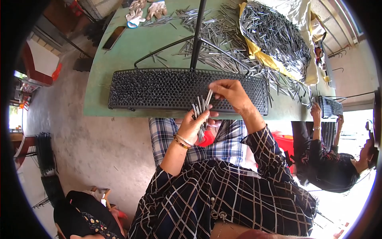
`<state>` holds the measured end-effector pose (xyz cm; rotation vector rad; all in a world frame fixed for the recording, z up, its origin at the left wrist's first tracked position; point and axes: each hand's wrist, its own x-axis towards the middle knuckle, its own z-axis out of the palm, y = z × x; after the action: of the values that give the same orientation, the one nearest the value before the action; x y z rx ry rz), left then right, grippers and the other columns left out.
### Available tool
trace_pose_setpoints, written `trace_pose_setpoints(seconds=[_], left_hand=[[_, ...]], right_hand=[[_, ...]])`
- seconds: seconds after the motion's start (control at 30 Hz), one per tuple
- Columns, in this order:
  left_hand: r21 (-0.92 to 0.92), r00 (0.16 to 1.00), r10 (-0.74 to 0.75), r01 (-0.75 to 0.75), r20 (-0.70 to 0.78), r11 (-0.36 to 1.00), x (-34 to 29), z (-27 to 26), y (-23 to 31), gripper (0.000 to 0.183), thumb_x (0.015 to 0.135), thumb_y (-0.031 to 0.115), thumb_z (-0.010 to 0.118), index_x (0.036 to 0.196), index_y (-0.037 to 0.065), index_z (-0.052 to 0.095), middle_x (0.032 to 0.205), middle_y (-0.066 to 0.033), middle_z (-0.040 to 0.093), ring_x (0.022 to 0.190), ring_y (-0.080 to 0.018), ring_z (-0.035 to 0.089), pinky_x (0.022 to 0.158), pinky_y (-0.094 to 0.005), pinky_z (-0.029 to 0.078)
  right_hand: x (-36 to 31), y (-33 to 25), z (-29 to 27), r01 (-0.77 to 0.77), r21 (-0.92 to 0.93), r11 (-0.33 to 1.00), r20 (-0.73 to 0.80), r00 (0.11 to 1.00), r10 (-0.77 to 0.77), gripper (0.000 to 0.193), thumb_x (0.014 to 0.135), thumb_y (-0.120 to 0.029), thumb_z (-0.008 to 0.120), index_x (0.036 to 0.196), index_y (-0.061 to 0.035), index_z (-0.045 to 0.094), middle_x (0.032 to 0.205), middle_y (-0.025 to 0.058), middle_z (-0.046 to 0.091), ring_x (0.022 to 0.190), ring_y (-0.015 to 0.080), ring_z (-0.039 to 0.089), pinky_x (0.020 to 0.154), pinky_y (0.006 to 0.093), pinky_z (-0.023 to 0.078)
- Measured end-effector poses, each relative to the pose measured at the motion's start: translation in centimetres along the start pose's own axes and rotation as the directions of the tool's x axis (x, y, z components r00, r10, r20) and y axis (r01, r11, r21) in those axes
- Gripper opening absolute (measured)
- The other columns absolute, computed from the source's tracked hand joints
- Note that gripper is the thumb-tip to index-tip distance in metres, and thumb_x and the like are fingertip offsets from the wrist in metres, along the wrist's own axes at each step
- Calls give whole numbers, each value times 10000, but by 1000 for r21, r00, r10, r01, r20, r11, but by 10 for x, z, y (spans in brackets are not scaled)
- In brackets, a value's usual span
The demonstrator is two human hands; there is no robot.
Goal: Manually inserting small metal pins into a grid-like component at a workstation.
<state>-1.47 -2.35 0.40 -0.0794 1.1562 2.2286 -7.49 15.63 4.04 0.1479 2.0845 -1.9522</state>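
Note:
My left hand is closed round a bundle of thin grey metal rods, held upright just off the table's front edge. Over the bundle's top, my right hand pinches the upper end of a pale rod; I cannot tell whether its lower end is still among the others. Behind both hands lies a long black perforated rack, its face full of small round holes. A black upright post with two bent side arms rises from the rack's far edge.
Loose rods cover much of the green table behind the rack. A yellow-edged sack heaped with rods is at the far right. Gloves and a dark flat object lie far left. Another person handles a rack at right.

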Motion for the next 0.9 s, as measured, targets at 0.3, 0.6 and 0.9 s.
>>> trace_pose_setpoints(seconds=[0.3,0.6,0.9], left_hand=[[-44,999,-35,34,-22,998,2,-1,-5,314,910,206,574,1169,32,542,946,-92,651,741,-109,589,587,-236,481],[-104,994,-113,112,-9,988,2,-2,-7,304,916,195,563,1177,40,537,935,-98,647,727,-116,589,568,-229,490],[-167,982,-187,183,-11,969,2,-2,-5,314,905,216,581,1169,50,543,915,-88,644,726,-111,583,556,-225,488]], right_hand=[[39,-2,-9,409,-440,799,-137,849,-510,192,859,-180,651,964,-20,673,802,26,647,727,78,561,662,231,444],[47,12,-9,457,-470,755,-109,819,-563,186,859,-150,642,981,-12,667,836,46,646,737,96,570,669,248,458],[49,25,-2,385,-141,912,-257,875,-409,225,855,-146,653,1011,16,653,767,33,650,653,58,550,604,210,462]])
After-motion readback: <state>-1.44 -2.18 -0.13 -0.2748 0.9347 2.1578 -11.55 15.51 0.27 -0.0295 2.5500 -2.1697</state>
